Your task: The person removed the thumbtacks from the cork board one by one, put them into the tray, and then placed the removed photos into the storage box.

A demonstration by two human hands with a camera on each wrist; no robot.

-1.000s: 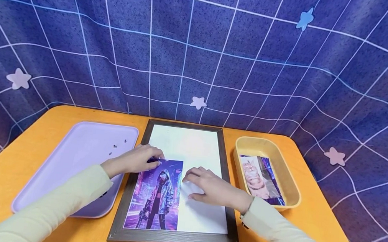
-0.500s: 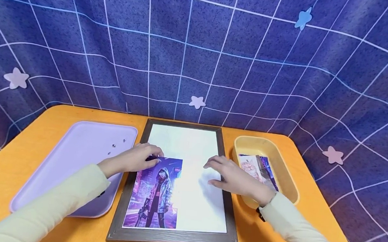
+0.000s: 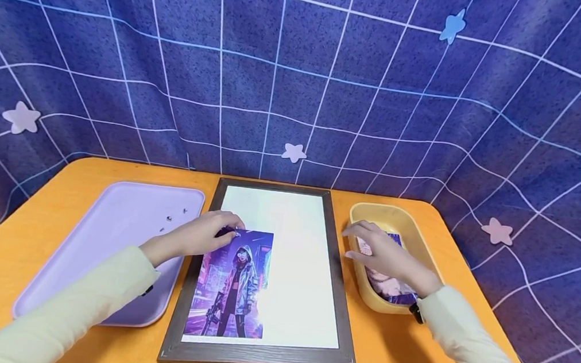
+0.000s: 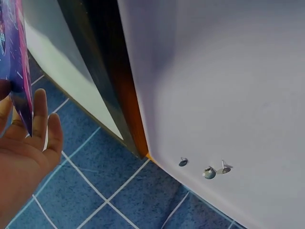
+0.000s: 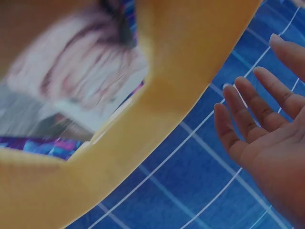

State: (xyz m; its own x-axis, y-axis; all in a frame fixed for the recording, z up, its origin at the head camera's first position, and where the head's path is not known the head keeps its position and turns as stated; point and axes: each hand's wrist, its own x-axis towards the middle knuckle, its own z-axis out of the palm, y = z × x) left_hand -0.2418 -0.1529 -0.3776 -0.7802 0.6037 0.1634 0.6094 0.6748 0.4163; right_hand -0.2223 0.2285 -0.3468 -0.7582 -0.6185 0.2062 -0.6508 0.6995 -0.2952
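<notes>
My left hand point(image 3: 202, 236) pinches the upper left corner of a purple picture point(image 3: 237, 286) of a hooded figure with a rifle. The picture is over the left half of a white board point(image 3: 303, 275) with a dark frame. In the left wrist view, the corner of the picture point(image 4: 19, 71) is bent between thumb and fingers. My right hand point(image 3: 380, 253) hovers over the left side of a yellow basin point(image 3: 426, 257), fingers apart and holding nothing. Inside the basin lie several pictures, a pink cat picture point(image 5: 86, 67) on top, partly hidden by the hand in the head view.
Left of the board lies a lilac tray point(image 3: 126, 219), partly under my left forearm. Three metal thumbtacks point(image 4: 208, 172) are on it. The orange table point(image 3: 89, 167) meets a blue curtain point(image 3: 289, 77) with a white grid at the back.
My right hand has moved right, from beside the picture to over the basin. My left hand keeps its pinch, and the picture has shifted slightly toward the far side of the board.
</notes>
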